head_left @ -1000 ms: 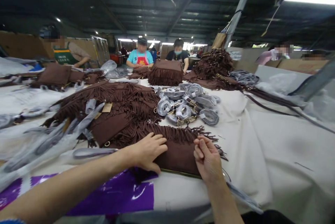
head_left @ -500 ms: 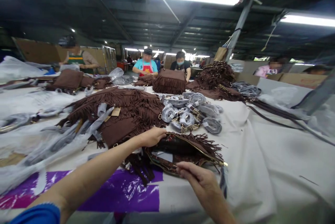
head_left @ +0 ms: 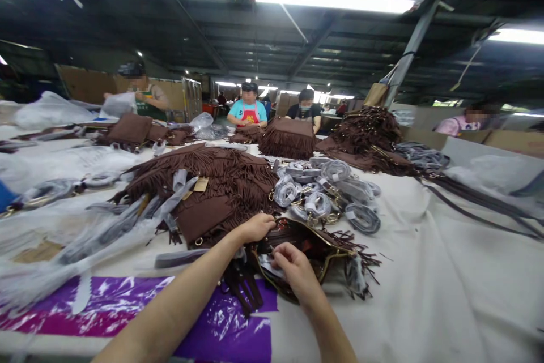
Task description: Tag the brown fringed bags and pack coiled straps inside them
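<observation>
A dark brown fringed handbag (head_left: 317, 247) lies with its zipped mouth spread wide, showing a patterned lining. My left hand (head_left: 257, 228) is closed on the far left rim of this bag. Inside the mouth, my right hand (head_left: 294, 268) has its fingers pinched together; what they hold, if anything, is hidden. Against those fingertips, at the bag's left inside, shows a pale sheet (head_left: 268, 264). Plastic wrapping (head_left: 356, 275) hangs at the zip's right end. Brown fringe drapes over the purple film below.
Fringed bags (head_left: 204, 176) are heaped beyond my left hand. Plastic-wrapped straps (head_left: 317, 201) with metal clasps lie behind the open bag. Purple film (head_left: 229, 337) covers the near table edge. White cloth (head_left: 425, 272) spreads to the right. Several co-workers stand across the table, one in a red apron (head_left: 250, 116).
My right hand has moved from the bag's near rim up and left into its mouth. My left hand still grips the rim. The view has shifted slightly.
</observation>
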The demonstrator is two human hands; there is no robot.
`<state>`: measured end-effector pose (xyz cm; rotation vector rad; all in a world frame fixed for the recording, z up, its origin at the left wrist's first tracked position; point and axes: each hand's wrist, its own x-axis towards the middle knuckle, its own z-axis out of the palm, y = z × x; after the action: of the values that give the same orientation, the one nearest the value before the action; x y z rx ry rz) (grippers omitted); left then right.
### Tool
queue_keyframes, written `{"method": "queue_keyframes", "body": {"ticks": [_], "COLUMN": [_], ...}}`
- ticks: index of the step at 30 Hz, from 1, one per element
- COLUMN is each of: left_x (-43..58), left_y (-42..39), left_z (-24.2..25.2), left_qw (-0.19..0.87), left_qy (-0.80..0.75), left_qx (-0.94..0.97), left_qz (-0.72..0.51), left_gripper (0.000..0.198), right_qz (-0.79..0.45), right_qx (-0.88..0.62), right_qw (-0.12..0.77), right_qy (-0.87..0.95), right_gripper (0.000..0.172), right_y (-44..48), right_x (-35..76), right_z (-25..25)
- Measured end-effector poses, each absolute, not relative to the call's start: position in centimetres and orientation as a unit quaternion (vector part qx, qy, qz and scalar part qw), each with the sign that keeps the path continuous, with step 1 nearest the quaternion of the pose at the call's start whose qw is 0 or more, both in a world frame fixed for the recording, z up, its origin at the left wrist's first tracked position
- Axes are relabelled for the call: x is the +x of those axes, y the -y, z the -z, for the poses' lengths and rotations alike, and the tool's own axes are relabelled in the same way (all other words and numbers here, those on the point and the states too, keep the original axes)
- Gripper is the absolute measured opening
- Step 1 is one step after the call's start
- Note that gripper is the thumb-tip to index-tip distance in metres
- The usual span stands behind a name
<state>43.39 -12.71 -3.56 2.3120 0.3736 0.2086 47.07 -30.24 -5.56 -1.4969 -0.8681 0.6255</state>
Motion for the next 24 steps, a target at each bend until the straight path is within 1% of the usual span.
{"method": "queue_keyframes", "body": {"ticks": [3,4,6,8,12,15,18,21,24], "left_x": [43.2,43.0,42.4,41.3,38.4,36.4,35.5,35.9,36.9], "left_y": [13.1,13.3,13.7,14.1,14.7,15.1,15.5,15.9,16.0], "left_z": [3.6,3.5,2.8,1.8,-0.4,-0.7,0.4,1.6,2.0], "left_qw": [0.394,0.400,0.410,0.398,0.301,0.230,0.184,0.162,0.174], "left_qy": [-0.131,-0.121,-0.100,-0.063,0.048,0.075,0.012,-0.095,-0.154], "left_qx": [0.904,0.902,0.897,0.902,0.932,0.958,0.976,0.974,0.963], "left_qz": [-0.103,-0.111,-0.127,-0.156,-0.199,-0.153,-0.113,-0.130,-0.138], "left_gripper": [0.019,0.021,0.031,0.038,0.035,0.034,0.024,0.010,0.017], "right_qz": [-0.323,-0.337,-0.355,-0.364,-0.356,-0.345,-0.344,-0.345,-0.335], "right_qx": [-0.616,-0.608,-0.599,-0.599,-0.614,-0.625,-0.630,-0.635,-0.646], "right_qw": [0.630,0.634,0.638,0.638,0.638,0.636,0.629,0.618,0.607], "right_qy": [0.346,0.339,0.328,0.319,0.299,0.292,0.298,0.310,0.319], "right_gripper": [0.039,0.042,0.046,0.046,0.043,0.042,0.040,0.037,0.035], "right_y": [30.2,30.2,30.4,30.5,30.5,30.6,30.7,30.9,30.9], "right_x": [47.0,47.0,47.1,47.2,47.1,47.0,46.9,46.9,46.9], "right_z": [6.0,6.0,5.8,5.6,5.3,5.3,5.2,5.1,5.1]}}
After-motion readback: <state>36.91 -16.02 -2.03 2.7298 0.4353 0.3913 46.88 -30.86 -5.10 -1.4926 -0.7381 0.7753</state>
